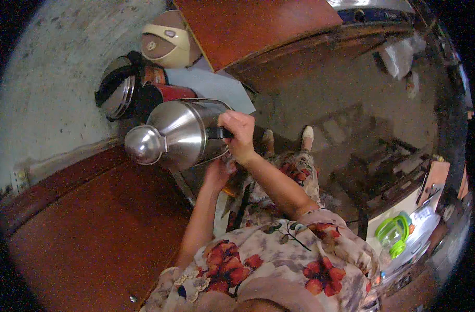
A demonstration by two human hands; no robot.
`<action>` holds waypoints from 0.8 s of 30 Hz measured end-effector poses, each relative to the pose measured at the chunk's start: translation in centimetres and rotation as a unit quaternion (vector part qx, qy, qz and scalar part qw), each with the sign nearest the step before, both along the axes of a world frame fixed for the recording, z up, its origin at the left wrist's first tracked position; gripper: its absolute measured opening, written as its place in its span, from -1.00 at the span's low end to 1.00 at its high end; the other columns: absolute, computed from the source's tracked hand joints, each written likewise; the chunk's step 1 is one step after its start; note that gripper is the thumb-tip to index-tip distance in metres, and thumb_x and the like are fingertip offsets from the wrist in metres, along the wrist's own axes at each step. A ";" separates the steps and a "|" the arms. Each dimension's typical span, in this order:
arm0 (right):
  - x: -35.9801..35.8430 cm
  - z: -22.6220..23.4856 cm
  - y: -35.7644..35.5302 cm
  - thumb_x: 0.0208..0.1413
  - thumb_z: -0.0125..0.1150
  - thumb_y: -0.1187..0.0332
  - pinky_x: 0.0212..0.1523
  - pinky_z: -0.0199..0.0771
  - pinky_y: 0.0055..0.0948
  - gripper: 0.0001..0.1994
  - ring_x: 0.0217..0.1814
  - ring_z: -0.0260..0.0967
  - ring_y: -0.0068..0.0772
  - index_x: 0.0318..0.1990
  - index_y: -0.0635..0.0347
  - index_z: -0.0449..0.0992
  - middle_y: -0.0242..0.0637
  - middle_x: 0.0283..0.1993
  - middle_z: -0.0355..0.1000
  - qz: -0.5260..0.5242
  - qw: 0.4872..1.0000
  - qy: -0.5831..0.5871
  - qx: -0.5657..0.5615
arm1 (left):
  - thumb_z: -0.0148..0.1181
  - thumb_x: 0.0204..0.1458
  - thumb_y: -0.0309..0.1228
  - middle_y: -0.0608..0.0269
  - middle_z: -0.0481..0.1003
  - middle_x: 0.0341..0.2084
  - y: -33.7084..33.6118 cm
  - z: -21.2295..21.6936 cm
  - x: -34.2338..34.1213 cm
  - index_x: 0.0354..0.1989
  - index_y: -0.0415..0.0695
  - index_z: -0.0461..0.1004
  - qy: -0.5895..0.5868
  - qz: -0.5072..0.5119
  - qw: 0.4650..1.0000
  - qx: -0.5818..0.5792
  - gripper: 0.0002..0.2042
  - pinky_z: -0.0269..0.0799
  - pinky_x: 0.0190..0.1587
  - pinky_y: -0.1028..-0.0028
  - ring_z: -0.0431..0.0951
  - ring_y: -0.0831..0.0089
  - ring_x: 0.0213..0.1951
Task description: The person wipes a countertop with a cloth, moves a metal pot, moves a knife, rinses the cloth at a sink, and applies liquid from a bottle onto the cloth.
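A shiny stainless steel vacuum jug [179, 130] with a domed lid lies tilted in front of me, its lid end pointing left. My right hand [238, 132] is closed around its black handle. Below the jug's body is my left hand [220, 173], close to its lower side. Its fingers are partly hidden and blurred, so I cannot make out what they hold or touch. A small yellowish thing [229, 191] shows just beneath that hand, too unclear to name.
A red-brown wooden surface [92, 223] spans the lower left, and another wooden top [258, 31] juts in above. Behind the jug are a rice cooker [171, 41], a red container [176, 93] and a steel-lidded pot [124, 99]. A green-rimmed container [392, 234] sits at right.
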State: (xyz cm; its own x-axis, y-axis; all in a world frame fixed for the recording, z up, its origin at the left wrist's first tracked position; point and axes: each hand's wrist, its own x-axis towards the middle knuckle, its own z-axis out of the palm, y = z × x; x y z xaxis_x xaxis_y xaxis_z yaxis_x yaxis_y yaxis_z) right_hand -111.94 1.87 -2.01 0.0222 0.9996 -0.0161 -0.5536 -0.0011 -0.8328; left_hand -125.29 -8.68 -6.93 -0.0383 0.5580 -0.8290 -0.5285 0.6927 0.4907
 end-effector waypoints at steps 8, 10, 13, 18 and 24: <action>-4.7 1.8 2.2 0.08 0.03 0.23 -0.69 -0.09 -0.61 -0.64 -0.66 -0.02 -0.74 -0.69 0.19 0.24 -0.55 -0.69 0.07 -0.001 0.994 0.093 -0.049 | -0.09 0.15 -0.31 0.30 0.43 -0.25 -2.1 6.1 -3.5 -0.08 -0.11 0.36 0.111 -0.006 0.987 -0.117 -0.77 0.36 -0.27 0.36 0.43 0.39 -0.23; -5.2 1.7 2.1 0.08 0.04 0.23 -0.71 -0.11 -0.62 -0.62 -0.66 -0.03 -0.76 -0.71 0.16 0.20 -0.57 -0.70 0.05 -0.009 0.993 0.108 -0.040 | -0.08 0.15 -0.30 0.29 0.44 -0.21 -2.8 7.6 -3.1 -0.07 -0.11 0.36 0.115 -0.042 0.985 -0.122 -0.75 0.37 -0.21 0.33 0.43 0.37 -0.19; -5.5 1.4 2.5 0.09 0.05 0.24 -0.71 -0.12 -0.61 -0.60 -0.67 -0.03 -0.76 -0.73 0.15 0.16 -0.57 -0.71 0.04 -0.027 0.993 0.115 -0.018 | -0.07 0.14 -0.27 0.30 0.45 -0.19 -5.1 7.9 -4.2 -0.08 -0.11 0.37 0.074 -0.071 0.991 -0.082 -0.75 0.38 -0.20 0.34 0.44 0.37 -0.18; -5.8 1.3 2.6 0.07 0.09 0.27 -0.61 -0.10 -0.44 -0.59 -0.65 -0.09 -0.60 -0.71 0.28 0.15 -0.38 -0.74 -0.04 -0.040 0.995 0.089 -0.017 | -0.08 0.18 -0.18 0.32 0.45 -0.26 -6.2 8.3 -3.9 -0.17 -0.15 0.40 0.099 -0.079 0.988 -0.093 -0.71 0.33 -0.32 0.39 0.44 0.42 -0.29; -5.6 1.1 4.2 0.07 0.10 0.28 -0.64 -0.11 -0.42 -0.58 -0.66 -0.11 -0.60 -0.72 0.26 0.14 -0.37 -0.73 -0.05 -0.040 0.995 0.092 -0.005 | -0.08 0.19 -0.13 0.24 0.45 -0.41 -4.2 10.3 -1.5 -0.28 -0.25 0.48 0.332 -0.289 0.888 -0.133 -0.62 0.37 -0.26 0.34 0.45 0.35 -0.34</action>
